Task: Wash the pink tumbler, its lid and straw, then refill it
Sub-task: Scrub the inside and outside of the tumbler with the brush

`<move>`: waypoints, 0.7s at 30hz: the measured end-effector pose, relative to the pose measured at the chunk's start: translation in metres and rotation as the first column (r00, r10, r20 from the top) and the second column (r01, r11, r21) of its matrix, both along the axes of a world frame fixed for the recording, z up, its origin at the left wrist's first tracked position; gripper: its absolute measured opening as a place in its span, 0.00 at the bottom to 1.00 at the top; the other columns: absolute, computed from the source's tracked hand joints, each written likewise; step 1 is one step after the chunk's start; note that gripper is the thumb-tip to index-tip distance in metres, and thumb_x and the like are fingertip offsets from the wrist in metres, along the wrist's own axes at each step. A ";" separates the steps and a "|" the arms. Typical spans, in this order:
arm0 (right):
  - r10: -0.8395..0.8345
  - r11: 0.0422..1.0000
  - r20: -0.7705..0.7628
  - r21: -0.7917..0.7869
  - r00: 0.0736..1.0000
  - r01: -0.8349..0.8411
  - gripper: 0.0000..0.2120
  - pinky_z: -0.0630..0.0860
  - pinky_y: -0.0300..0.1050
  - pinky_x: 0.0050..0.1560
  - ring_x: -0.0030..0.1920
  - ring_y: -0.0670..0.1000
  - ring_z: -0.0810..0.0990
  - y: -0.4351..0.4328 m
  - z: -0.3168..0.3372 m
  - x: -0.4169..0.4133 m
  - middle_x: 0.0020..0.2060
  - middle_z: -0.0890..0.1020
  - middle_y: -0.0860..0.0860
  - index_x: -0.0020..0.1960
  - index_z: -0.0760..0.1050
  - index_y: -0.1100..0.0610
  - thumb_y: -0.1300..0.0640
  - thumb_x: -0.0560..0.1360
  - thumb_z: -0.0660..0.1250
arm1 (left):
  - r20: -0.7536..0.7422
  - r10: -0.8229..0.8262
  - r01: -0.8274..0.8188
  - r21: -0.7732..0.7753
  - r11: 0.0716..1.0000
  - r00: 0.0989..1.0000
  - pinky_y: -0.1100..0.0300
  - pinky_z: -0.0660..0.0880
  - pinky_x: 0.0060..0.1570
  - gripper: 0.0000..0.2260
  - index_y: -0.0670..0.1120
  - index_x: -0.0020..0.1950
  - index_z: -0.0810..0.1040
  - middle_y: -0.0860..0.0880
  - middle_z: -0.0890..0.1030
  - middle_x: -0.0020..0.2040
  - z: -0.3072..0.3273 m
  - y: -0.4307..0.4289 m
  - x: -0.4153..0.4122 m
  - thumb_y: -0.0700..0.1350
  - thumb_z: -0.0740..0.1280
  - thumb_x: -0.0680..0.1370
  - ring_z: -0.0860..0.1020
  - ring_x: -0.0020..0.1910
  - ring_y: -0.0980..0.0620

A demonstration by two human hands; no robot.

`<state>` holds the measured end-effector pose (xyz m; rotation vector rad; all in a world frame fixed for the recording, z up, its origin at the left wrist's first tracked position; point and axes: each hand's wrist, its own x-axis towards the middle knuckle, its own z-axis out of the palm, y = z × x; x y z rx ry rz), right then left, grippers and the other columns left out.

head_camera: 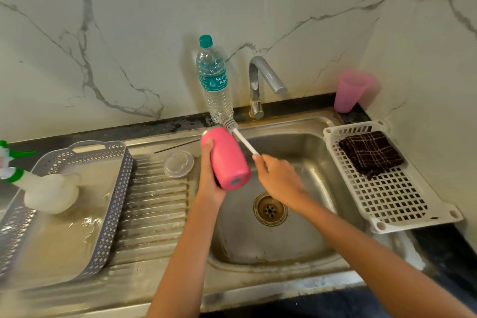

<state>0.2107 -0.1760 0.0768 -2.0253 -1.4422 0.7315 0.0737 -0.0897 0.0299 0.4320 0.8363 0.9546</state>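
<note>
Two hands over sink (317,137), left hand (210,175) gripping pink tumbler (228,160), right hand (280,179) pinching bottle brush (238,135)

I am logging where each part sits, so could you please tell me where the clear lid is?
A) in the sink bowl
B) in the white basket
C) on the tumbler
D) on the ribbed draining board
D: the lid lies flat on the draining board, left of the tumbler that the left hand holds over the sink, while the right hand holds the brush.
</note>
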 end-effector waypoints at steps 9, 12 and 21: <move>0.034 0.996 -0.003 -0.086 0.999 -0.034 0.22 0.74 0.55 0.42 0.40 0.62 0.77 -0.039 -0.012 -0.004 0.31 0.74 0.53 0.33 0.63 0.50 0.41 0.82 0.49 | -0.076 0.196 -0.199 -0.031 0.979 0.978 0.52 0.81 0.42 0.32 0.45 0.69 0.71 0.43 0.81 0.52 0.003 0.019 -0.014 0.62 0.71 0.71 0.83 0.46 0.46; -0.005 0.997 -0.010 -0.073 1.000 0.005 0.21 0.72 0.52 0.45 0.42 0.60 0.76 -0.009 -0.008 0.000 0.36 0.77 0.56 0.34 0.65 0.50 0.43 0.82 0.49 | -0.043 0.081 -0.083 -0.041 0.996 0.996 0.52 0.82 0.41 0.24 0.47 0.65 0.72 0.43 0.83 0.51 0.003 -0.001 0.002 0.60 0.67 0.76 0.84 0.46 0.45; 0.032 0.986 -0.082 -0.160 0.996 -0.045 0.22 0.64 0.45 0.33 0.31 0.48 0.69 -0.031 -0.024 0.009 0.28 0.70 0.48 0.34 0.65 0.53 0.42 0.82 0.51 | -0.078 0.401 -0.407 -0.093 0.909 0.913 0.52 0.82 0.43 0.32 0.49 0.71 0.69 0.45 0.82 0.57 0.001 0.021 0.003 0.64 0.69 0.73 0.83 0.50 0.47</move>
